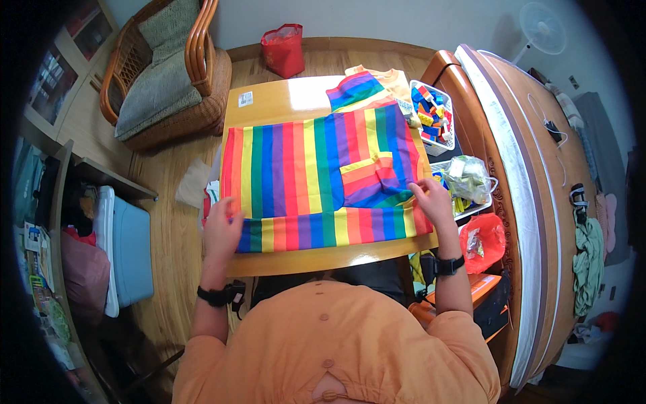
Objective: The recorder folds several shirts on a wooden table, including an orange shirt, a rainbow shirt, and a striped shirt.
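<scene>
A rainbow-striped garment (298, 171) with a patch pocket lies spread over the wooden table (272, 262), its near edge folded up in a band. One striped sleeve reaches towards the far right, over an orange printed T-shirt (393, 81). My left hand (223, 224) is at the garment's near left corner, fingers bent; whether it grips the cloth is unclear. At the right edge, beside the pocket, my right hand (431, 199) has its thumb and fingertips at the fabric, seemingly pinching it.
White baskets of toy bricks (431, 116) and bagged items (469, 177) stand right of the table, near a red bag-lined bin (482, 242) and a bed (550, 217). A rattan armchair (166, 91), a blue storage box (131, 247) and shelves are on the left. A red bag (283, 50) stands beyond the table.
</scene>
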Motion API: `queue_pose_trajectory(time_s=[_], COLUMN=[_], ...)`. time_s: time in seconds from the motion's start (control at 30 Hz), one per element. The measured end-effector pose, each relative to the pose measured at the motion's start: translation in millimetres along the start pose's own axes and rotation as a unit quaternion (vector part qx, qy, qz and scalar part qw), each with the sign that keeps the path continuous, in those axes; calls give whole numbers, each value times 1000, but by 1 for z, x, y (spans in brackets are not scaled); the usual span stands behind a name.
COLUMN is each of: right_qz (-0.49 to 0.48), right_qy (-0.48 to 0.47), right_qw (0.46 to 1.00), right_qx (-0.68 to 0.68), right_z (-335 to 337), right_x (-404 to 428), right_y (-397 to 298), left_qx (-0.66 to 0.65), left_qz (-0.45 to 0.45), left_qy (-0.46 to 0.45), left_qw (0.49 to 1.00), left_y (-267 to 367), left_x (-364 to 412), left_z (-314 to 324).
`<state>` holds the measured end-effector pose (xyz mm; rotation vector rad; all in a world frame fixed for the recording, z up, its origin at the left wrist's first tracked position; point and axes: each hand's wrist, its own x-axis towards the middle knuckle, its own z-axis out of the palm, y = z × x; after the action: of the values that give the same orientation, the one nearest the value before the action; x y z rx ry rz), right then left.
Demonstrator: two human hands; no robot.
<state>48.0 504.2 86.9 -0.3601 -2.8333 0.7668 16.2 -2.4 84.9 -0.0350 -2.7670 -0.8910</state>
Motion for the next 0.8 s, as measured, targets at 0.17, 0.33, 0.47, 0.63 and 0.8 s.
queue_pose_trajectory(time_s=[0.17, 0.33, 0.47, 0.63, 0.8], right_qz=[40, 50, 66, 128, 97], right_qy=[-83, -114, -96, -142, -148], right_qw=[996, 990, 951, 886, 901], right_qx=[20, 62, 285, 423, 397], right_z=[39, 54, 63, 33, -18], right_x=[42, 56, 58, 45, 18], right_y=[-16, -14, 25, 2, 5], left_qx=[-102, -9, 16, -41, -189], left_qz=[172, 207, 161, 164, 140], left_qy=[-183, -243, -246, -242, -261], left_qw=[963, 948, 956, 955, 936], left_y=[90, 141, 165, 151, 185], left_x=[26, 43, 61, 73, 49], left_z=[52, 117, 154, 175, 131])
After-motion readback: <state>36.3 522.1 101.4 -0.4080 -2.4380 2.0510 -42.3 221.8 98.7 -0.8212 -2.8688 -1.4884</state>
